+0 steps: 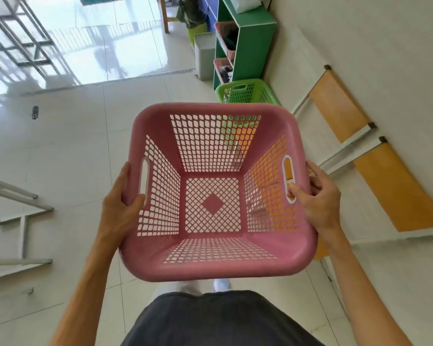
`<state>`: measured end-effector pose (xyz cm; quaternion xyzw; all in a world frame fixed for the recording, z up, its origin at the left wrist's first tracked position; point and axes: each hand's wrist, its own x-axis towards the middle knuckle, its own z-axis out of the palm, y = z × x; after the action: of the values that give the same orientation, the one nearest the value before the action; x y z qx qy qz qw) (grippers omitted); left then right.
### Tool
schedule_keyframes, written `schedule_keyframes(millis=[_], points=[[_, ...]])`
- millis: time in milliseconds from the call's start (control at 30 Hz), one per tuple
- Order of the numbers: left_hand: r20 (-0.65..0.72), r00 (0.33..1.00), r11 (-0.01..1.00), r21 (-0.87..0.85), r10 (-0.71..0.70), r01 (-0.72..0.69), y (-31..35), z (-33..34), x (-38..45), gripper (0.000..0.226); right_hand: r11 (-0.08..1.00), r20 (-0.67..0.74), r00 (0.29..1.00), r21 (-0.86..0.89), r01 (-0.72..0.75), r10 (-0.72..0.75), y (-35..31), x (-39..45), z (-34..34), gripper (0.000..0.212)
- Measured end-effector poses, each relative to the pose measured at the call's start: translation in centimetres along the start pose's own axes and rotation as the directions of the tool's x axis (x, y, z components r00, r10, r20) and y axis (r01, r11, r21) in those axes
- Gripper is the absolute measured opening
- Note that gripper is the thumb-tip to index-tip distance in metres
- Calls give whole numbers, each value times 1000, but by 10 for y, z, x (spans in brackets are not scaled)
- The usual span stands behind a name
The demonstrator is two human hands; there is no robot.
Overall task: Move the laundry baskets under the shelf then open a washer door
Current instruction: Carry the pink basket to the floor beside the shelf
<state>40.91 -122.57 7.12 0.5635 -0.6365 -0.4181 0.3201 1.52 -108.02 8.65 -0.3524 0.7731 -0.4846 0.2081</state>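
**Pink basket carried toward the shelf**

Pale tile floor (90, 151) spreads beneath both hands and runs ahead to a green shelf (256, 41) against the wall, well beyond the fingertips. Smaller pink baskets sit in its compartments, and a green basket (245, 92) stands on the floor just before it, straight ahead of the right hand.

Between the two hands hangs the pink laundry basket (215, 265), empty, open side up, held clear of the floor at waist height. Its lattice walls look like stiff moulded plastic, so I'd judge it light and rigid, unlikely to sag, though smooth enough to slip.

The left hand (121, 208) clamps the rim beside the left handle slot, thumb inside. The right hand (318, 196) grips the opposite rim, its thumb at the right slot. Those slots are the natural holds.
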Motion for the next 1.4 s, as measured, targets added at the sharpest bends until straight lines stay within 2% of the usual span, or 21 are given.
schedule_keyframes(millis=[267,533,667,833,1067,1233,1400], points=[[50,998,1000,-1,28,-28,-10,-9,183,73,1000,-43,999,-25,-15,14,-39,130,97,67],[146,988,999,23,38,-42,7,-45,376,78,998,-158,986,47,-41,48,-103,230,192,72],[207,973,993,48,98,-111,16,-40,451,76,996,-259,962,51,-76,87,-102,265,216,70],[310,938,979,82,154,-188,41,-7,548,77,987,-364,918,92,-130,155,-92,309,234,69],[425,877,949,113,223,-296,99,74,694,82,967,-501,828,164,-195,252,-98,404,240,67],[492,828,921,116,271,-371,143,123,792,83,967,-566,784,164,-195,254,-110,479,250,68],[541,772,893,84,332,-443,175,171,862,84,959,-646,710,176,-220,281,-118,529,254,70]])
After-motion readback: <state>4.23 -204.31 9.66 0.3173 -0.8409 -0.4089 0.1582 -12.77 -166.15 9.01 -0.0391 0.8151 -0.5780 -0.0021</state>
